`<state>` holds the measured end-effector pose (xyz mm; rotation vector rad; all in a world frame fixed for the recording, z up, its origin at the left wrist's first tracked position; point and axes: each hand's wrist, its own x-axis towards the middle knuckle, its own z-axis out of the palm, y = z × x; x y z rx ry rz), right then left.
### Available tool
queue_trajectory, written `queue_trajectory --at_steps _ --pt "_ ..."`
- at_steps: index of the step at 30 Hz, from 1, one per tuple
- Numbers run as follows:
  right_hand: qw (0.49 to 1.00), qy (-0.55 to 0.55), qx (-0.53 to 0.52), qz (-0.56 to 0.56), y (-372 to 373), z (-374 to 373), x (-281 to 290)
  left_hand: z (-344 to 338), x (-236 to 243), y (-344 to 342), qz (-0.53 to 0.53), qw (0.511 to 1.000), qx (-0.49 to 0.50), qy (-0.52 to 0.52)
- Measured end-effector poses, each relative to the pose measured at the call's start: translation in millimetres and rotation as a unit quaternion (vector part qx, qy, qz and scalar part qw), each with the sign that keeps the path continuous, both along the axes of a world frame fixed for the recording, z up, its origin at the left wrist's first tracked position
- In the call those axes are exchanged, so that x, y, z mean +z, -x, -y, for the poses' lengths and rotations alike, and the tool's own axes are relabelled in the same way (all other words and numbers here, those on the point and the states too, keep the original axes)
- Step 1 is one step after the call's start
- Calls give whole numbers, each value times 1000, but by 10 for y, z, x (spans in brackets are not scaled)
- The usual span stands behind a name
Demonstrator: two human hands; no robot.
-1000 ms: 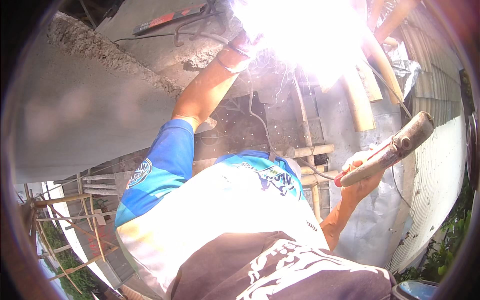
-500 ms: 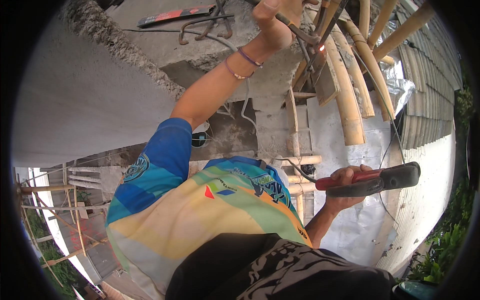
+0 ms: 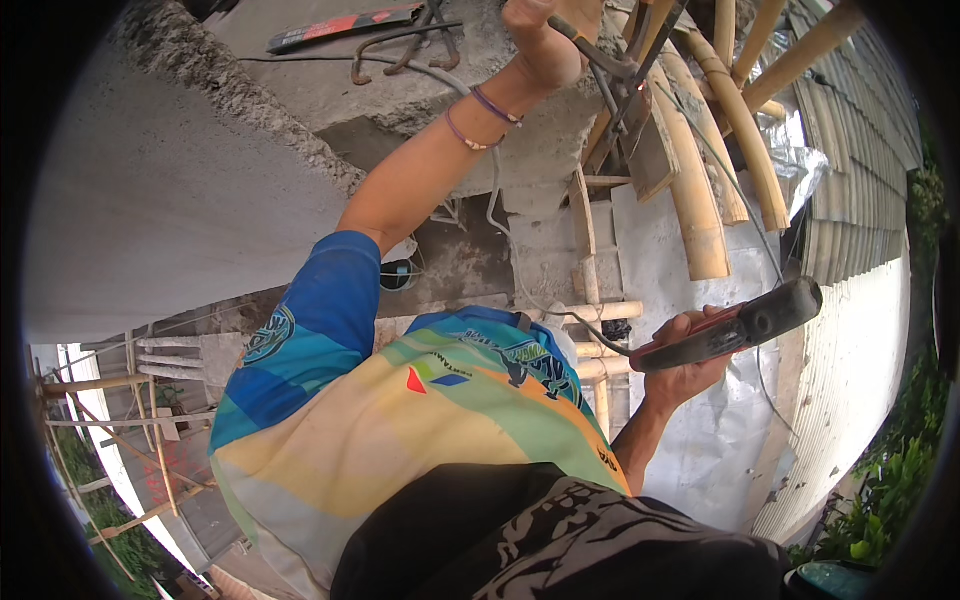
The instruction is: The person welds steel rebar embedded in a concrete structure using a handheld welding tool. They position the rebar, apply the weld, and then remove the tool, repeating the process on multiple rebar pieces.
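My left hand reaches to the top of the view, closed on a slim metal tool with a dark, yellow-marked grip. The tool's far end meets dark metal pieces beside the bamboo poles. My right hand, at the right, is wrapped round a red and black handheld welder. From its black head a long thin welding rod rises to those metal pieces. A faint reddish spot shows at the rod's far tip. Some of my left fingers are cut off by the upper edge.
Bent steel bars and a red and black flat pack lie on rough concrete. A grey cable runs down towards the welder. Bamboo poles jut from the upper right, near a corrugated roof.
My right hand has tipped the welder's head up and shifted it slightly left. The bright glow at the rod's tip has faded. My left hand has barely moved.
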<state>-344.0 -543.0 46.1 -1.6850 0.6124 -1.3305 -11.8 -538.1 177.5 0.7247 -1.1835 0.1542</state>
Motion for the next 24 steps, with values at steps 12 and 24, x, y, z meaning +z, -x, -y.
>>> queue_trajectory --at_steps 12,24 --pt "995 -90 -2 37 1 -73 26 10 -28 -7 7 1000 13 2" --pt "986 -138 -71 55 35 -393 1 -29 -205 -135 11 999 44 29"
